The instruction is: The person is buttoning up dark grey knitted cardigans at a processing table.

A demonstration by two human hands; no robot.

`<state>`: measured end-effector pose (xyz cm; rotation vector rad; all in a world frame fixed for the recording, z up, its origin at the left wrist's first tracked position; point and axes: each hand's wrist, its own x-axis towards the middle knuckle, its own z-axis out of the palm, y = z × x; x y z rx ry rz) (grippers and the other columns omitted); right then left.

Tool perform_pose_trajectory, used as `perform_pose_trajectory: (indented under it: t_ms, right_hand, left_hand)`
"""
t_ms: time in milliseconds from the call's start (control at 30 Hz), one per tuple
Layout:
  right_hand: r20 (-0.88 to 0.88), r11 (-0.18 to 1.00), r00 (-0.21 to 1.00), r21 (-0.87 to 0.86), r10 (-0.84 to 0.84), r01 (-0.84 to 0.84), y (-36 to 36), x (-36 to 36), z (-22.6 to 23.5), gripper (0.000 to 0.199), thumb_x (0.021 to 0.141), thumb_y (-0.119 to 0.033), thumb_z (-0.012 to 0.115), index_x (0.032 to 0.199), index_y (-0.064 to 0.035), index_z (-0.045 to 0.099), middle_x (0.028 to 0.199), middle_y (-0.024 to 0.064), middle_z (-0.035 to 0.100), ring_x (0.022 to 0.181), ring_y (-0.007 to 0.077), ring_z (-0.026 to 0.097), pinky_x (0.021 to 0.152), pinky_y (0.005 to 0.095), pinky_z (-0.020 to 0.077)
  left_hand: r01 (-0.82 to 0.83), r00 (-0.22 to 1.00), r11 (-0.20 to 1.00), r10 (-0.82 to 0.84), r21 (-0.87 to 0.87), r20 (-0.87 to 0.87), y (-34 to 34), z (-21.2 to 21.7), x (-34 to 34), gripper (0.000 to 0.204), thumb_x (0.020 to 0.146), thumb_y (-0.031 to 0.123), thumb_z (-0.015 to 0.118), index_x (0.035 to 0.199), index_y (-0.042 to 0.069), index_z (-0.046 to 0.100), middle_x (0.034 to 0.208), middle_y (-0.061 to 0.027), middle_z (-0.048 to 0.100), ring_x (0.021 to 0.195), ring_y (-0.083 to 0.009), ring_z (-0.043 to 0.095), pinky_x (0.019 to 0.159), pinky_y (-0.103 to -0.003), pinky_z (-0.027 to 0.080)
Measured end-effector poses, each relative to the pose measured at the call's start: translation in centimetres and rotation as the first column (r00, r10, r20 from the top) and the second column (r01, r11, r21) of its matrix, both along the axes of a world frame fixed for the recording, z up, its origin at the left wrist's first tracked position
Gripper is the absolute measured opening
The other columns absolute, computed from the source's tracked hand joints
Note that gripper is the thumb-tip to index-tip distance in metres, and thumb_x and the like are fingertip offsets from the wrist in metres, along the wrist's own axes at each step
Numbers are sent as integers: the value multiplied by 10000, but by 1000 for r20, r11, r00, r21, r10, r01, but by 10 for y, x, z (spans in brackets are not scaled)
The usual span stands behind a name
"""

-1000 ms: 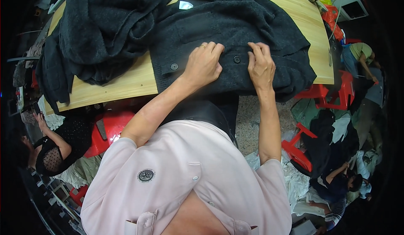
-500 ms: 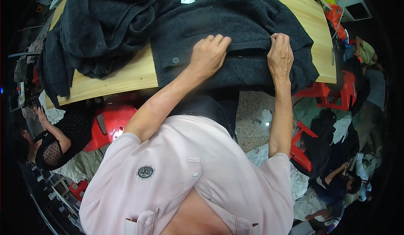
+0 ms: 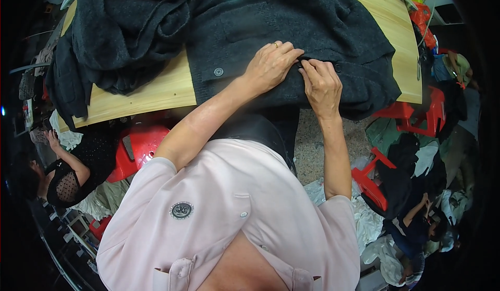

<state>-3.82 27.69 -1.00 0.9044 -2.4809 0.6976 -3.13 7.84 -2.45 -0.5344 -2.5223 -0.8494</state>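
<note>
Both hands have drawn together: left hand (image 3: 271, 64) and right hand (image 3: 321, 81) pinch the fuzzy dark cardigan (image 3: 312, 25) near the wooden table's (image 3: 156, 90) front edge.

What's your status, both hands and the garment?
Left hand and right hand together, pinching the dark cardigan at its button edge. Cardigan flat on wooden table. Pile of dark clothes at left, apart from the hands.

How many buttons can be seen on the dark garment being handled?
2. One button lies left of the left hand; another button sits beside the right hand. The hands may hide more.
</note>
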Motion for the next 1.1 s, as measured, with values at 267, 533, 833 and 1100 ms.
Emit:
perform_pose_trajectory:
  t_ms: [267,533,833,1100]
  right_hand:
    - [-130,995,986,22,104,-102,6,-17,-11,150,912,-38,784,1062,-24,777,954,73,756,822,229,725,708,353,587]
    - [-240,991,962,6,128,-131,6,-16,-14,107,906,-11,784,1012,-5,772,907,92,762,775,229,756,684,321,613]
    - [-94,989,988,89,123,-115,4,-20,-2,67,913,-38,744,964,-46,702,1169,106,758,947,244,751,727,355,628]
    - [5,987,989,-54,150,-150,3,-23,-4,118,862,13,799,875,-38,694,956,92,779,844,263,755,703,367,629]
  left_hand:
    - [-94,974,984,59,153,220,7,-1,-5,161,976,159,757,1086,50,800,980,-93,737,955,-291,684,910,-436,511]
    - [-36,945,980,-31,197,327,-2,-3,-8,183,1024,234,726,1078,76,801,979,-96,770,970,-285,687,901,-439,457]
    - [122,943,948,-203,294,264,-14,-9,-11,219,1019,273,754,1143,104,815,1051,-71,802,987,-268,696,969,-431,469]
    - [74,980,948,-126,309,154,-7,-14,-8,201,851,133,897,1033,63,849,946,-86,813,892,-253,733,888,-382,546]
